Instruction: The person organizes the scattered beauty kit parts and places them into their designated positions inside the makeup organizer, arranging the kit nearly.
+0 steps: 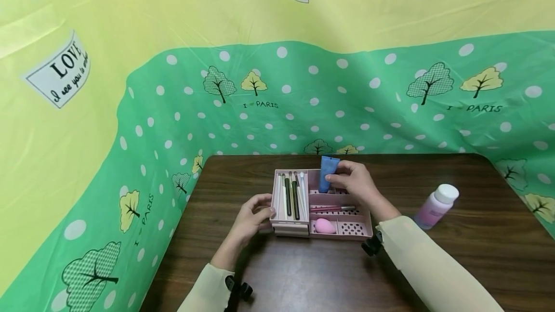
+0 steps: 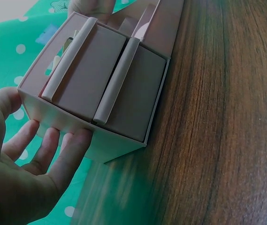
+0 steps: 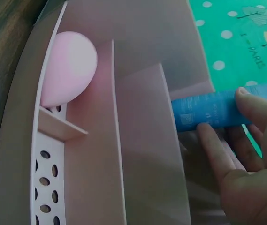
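Note:
A blue squeeze tube [image 1: 328, 173] stands upright in the back compartment of a pink organizer box [image 1: 341, 238]. My right hand [image 1: 356, 182] pinches it between thumb and fingers; in the right wrist view the tube [image 3: 208, 110] reaches past a divider's edge. Against the box's left side rests my left hand [image 1: 251, 213]; in the left wrist view this hand [image 2: 34, 159] has its fingers spread along the side wall. Several makeup brushes [image 1: 296, 199] lie in the left tray. The middle row holds a dark pink pencil-like stick [image 1: 325, 209], the front row a pink makeup sponge [image 1: 325, 226].
To the right of the box, a pink bottle with a white cap [image 1: 435, 206] stands on the dark wooden table [image 1: 312, 273]. Two drawers [image 2: 91, 70] face the front of the box. A green and yellow printed cloth [image 1: 260, 124] hangs behind and along the sides.

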The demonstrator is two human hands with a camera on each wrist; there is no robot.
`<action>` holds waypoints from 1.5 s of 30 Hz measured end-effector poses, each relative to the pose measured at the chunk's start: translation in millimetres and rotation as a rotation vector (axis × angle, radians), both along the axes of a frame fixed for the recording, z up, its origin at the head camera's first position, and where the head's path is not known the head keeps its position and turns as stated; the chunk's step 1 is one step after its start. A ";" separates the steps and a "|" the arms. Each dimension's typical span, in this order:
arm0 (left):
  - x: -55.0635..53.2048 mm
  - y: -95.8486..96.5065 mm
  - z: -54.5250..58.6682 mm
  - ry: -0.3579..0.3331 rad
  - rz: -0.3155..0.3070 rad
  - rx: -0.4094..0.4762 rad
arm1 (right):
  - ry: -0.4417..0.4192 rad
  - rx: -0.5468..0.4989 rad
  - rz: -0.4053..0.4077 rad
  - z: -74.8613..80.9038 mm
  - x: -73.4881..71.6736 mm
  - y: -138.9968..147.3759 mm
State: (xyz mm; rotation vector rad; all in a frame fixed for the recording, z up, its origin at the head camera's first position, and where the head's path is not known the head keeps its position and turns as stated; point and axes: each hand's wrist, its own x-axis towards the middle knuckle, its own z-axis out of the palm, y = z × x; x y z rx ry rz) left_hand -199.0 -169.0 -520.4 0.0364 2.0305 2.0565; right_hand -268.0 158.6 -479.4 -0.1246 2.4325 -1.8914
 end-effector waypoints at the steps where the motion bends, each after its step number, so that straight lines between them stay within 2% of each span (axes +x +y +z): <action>1: 0.1 0.1 0.2 0.001 0.000 0.000 | 0.007 0.003 0.007 -0.7 -0.8 -1.0; 5: 0.3 0.3 0.3 0.003 0.004 0.005 | 0.055 0.056 0.027 -2.4 -2.8 -5.8; 10: 0.5 1.0 0.3 0.006 0.008 0.007 | 0.108 0.170 0.043 -5.7 -1.1 -11.8; 17: 0.9 2.0 0.7 0.014 0.010 0.003 | 0.101 0.269 0.091 -11.5 0.0 -14.6; 28: 0.7 1.2 -0.4 0.009 0.009 0.009 | 0.063 0.273 0.108 -12.1 0.0 -13.8; 45: 1.8 0.9 -1.1 0.018 0.008 0.001 | 0.096 0.297 0.113 -12.8 4.2 -12.4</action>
